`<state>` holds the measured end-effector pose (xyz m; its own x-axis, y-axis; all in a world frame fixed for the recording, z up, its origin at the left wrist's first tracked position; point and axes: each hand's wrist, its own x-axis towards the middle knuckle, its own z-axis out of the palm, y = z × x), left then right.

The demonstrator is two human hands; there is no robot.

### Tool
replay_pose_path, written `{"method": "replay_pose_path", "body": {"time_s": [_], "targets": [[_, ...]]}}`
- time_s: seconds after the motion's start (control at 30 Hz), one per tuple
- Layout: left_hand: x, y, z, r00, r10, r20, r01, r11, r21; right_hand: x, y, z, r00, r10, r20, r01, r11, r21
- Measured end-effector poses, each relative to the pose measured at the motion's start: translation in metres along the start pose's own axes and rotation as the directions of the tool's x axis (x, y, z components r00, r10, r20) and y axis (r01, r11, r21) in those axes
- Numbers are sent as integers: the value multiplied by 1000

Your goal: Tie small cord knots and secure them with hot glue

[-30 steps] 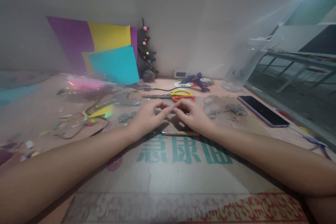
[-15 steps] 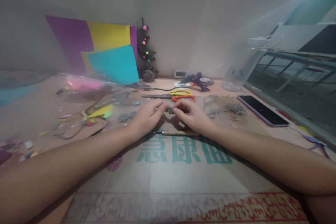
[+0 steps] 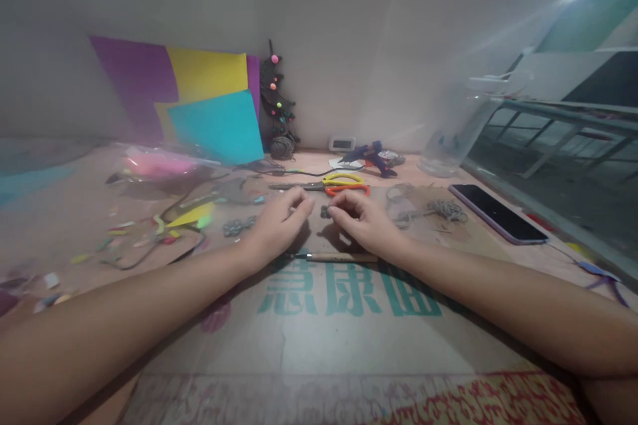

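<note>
Both of my hands rest on a cardboard sheet with teal printed characters. My right hand pinches a small dark grey piece between thumb and fingertips. My left hand lies just left of that piece with its fingers curled in, a small gap apart from it; nothing shows in it. A thin brush with a wooden handle lies on the cardboard right below both hands. Scissors with yellow and orange handles lie just beyond my fingers.
Purple, yellow and teal paper sheets lean on the back wall beside a dark decorated tree figure. A blue glue gun, a clear jar and a phone lie to the right. Grey cord and paper scraps are scattered about.
My fingertips were touching one second ago; now my left hand has drawn slightly back and the small dark piece shows in my right hand's pinch. The view has tilted a little.
</note>
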<state>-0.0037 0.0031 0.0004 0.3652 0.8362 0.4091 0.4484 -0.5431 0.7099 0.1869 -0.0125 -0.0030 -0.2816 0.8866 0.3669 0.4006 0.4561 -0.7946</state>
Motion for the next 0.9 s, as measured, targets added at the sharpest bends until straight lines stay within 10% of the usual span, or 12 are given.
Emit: {"method": "replay_pose_path", "body": {"time_s": [0.6, 0.9], "targets": [[5, 0, 9, 998, -57, 35, 59, 994, -89, 1, 5, 0, 999, 40, -25, -39, 998, 43], [9, -10, 10, 994, -108, -13, 104, 979, -177, 3, -25, -26, 932, -246, -265, 187, 956, -228]]}}
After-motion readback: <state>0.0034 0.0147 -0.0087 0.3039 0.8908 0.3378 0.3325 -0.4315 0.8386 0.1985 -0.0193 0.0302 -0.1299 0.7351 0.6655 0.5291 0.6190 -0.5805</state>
